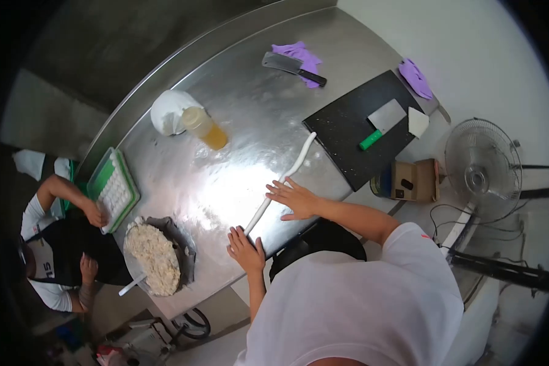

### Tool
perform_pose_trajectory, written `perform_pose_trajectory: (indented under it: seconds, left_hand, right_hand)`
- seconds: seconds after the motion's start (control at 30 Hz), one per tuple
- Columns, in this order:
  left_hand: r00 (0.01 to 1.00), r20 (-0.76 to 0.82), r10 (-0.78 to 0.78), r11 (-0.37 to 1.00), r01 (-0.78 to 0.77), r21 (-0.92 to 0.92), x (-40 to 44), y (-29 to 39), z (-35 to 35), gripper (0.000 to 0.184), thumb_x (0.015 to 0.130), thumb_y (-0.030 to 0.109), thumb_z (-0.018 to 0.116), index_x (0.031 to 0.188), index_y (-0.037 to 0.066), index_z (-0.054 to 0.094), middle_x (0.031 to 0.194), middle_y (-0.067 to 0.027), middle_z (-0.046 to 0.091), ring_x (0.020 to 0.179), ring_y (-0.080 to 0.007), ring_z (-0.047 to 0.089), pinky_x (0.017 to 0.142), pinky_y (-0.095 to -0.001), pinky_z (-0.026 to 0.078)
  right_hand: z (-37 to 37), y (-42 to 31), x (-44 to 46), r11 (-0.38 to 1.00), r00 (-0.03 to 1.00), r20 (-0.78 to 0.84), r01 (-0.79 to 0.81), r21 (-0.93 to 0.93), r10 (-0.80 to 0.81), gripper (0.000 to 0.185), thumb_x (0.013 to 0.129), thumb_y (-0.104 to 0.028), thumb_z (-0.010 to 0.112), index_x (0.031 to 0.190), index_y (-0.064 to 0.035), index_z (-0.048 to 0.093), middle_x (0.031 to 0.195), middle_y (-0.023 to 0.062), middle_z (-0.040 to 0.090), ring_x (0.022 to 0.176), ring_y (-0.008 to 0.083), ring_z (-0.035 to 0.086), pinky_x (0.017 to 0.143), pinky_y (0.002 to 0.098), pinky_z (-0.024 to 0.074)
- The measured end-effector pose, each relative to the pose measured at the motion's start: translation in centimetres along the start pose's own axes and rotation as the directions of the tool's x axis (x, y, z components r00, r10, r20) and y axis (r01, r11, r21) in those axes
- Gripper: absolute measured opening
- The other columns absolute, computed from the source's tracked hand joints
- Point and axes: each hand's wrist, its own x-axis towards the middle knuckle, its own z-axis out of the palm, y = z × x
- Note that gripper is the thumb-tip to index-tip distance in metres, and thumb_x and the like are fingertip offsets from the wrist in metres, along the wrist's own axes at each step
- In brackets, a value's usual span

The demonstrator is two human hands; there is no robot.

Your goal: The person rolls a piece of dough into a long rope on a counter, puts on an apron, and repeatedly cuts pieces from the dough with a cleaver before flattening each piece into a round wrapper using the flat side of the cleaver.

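Note:
A long, thin rope of white dough (pixel 297 162) lies across the shiny steel table, its far end by the corner of the black board. My right hand (pixel 296 200) rests flat over the middle of the rope, fingers spread. At the rope's near end, my left hand (pixel 246 251) lies palm down with its fingers stretched out, touching or just over the dough. Neither hand grips anything. The palms hide the parts of the rope beneath them.
A green-handled cleaver (pixel 384 125) lies on the black cutting board (pixel 335 122); a black-handled cleaver (pixel 293 66) rests on a purple cloth (pixel 314 59). Left are an oil bottle (pixel 205 129), a bowl of filling (pixel 152 259) and a co-worker's hand (pixel 96 213) at a tray (pixel 117 189).

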Motion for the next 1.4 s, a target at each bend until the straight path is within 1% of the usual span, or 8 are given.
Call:
perform_pose_trajectory:
  seconds: [0.13,0.3,0.47,0.7,0.83,0.9,0.97,1.4]
  left_hand:
    - [0.993,-0.115,0.039,0.999,-0.035,0.032,-0.3,-0.3,-0.4,0.057,0.089,0.031,0.069,0.138,0.006,0.053,0.150,-0.0187,0.045,0.139,-0.0363,0.040,0.111,-0.0548,0.029]
    - [0.977,0.207,0.047,0.956,0.016,-0.292,3.8,-2.0,-3.2,0.021,0.093,0.015,0.068,0.109,0.003,0.059,0.106,-0.0129,0.065,0.091,-0.0240,0.061,0.078,-0.0404,0.050]
    - [0.779,0.626,0.015,0.427,0.561,-0.709,10.3,4.3,-11.3,0.044,0.101,0.014,0.057,0.142,0.003,0.046,0.086,-0.0085,0.063,0.060,-0.0121,0.053,0.058,-0.0283,0.050]
    - [0.905,0.335,0.264,0.281,0.260,-0.924,20.3,22.1,-20.3,0.055,0.102,0.025,0.059,0.149,0.002,0.043,0.086,-0.0044,0.060,0.062,-0.0088,0.050,0.059,-0.0251,0.045]
    - [0.922,0.013,0.387,0.232,-0.084,-0.969,23.5,34.5,-23.0,0.051,0.102,0.027,0.059,0.146,0.002,0.049,0.095,-0.0059,0.063,0.069,-0.0084,0.053,0.065,-0.0237,0.045]
    - [0.903,-0.055,0.426,0.201,-0.154,-0.967,24.3,39.4,-21.5,0.050,0.102,0.026,0.058,0.145,0.002,0.051,0.098,-0.0063,0.064,0.071,-0.0083,0.054,0.066,-0.0234,0.046]
    - [0.855,-0.175,0.488,0.130,-0.270,-0.954,24.5,43.7,-19.0,0.046,0.102,0.021,0.058,0.144,0.003,0.052,0.102,-0.0059,0.065,0.074,-0.0071,0.055,0.068,-0.0232,0.047]
    - [0.877,0.042,0.480,0.827,-0.436,-0.355,18.3,35.3,8.8,0.049,0.082,0.002,0.070,0.129,0.002,0.060,0.109,-0.0199,0.060,0.100,-0.0382,0.062,0.088,-0.0434,0.051]
  right_hand:
    - [-2.4,2.7,-5.6,0.909,0.825,-0.404,-0.414,0.045,0.395,0.078,0.077,-0.027,0.080,0.145,-0.0091,0.046,0.160,0.0173,0.033,0.152,0.0328,0.024,0.118,0.0679,0.0114]
    - [-11.2,10.9,-10.3,0.254,-0.121,-0.672,-0.866,0.431,0.730,0.094,0.071,-0.042,0.086,0.146,-0.0102,0.040,0.140,0.0213,0.044,0.128,0.0415,0.042,0.102,0.0552,0.0355]
    - [-13.8,16.5,-13.4,0.091,-0.196,-0.382,-0.782,0.617,0.903,0.094,0.072,-0.041,0.086,0.144,-0.0074,0.037,0.138,0.0216,0.043,0.120,0.0438,0.055,0.096,0.0513,0.0496]
    - [-11.6,22.6,-15.1,0.127,-0.297,-0.451,-0.704,0.699,0.841,0.084,0.076,-0.017,0.080,0.145,-0.0005,0.035,0.128,0.0202,0.051,0.108,0.0392,0.065,0.087,0.0455,0.0558]
    - [-12.4,24.4,-20.8,0.189,-0.199,-0.306,-0.455,0.870,0.931,0.079,0.082,-0.010,0.075,0.148,0.0013,0.034,0.121,0.0157,0.051,0.084,0.0254,0.067,0.064,0.0350,0.0565]
    - [-14.8,23.3,-24.5,-0.094,0.393,-0.105,0.454,0.886,0.913,0.069,0.090,-0.006,0.066,0.150,0.0034,0.033,0.112,0.0127,0.053,0.068,0.0157,0.057,0.056,0.0290,0.0514]
    - [-16.6,21.6,-27.0,-0.337,0.587,-0.133,0.619,0.709,0.799,0.066,0.093,-0.006,0.062,0.151,0.0032,0.032,0.109,0.0107,0.051,0.063,0.0109,0.048,0.050,0.0238,0.0443]
    - [-16.7,18.8,-32.4,-0.841,0.907,-0.315,0.389,0.376,0.279,0.085,0.098,-0.011,0.063,0.160,-0.0010,0.006,0.095,0.0099,0.041,0.052,0.0032,0.038,0.039,0.0176,0.0335]
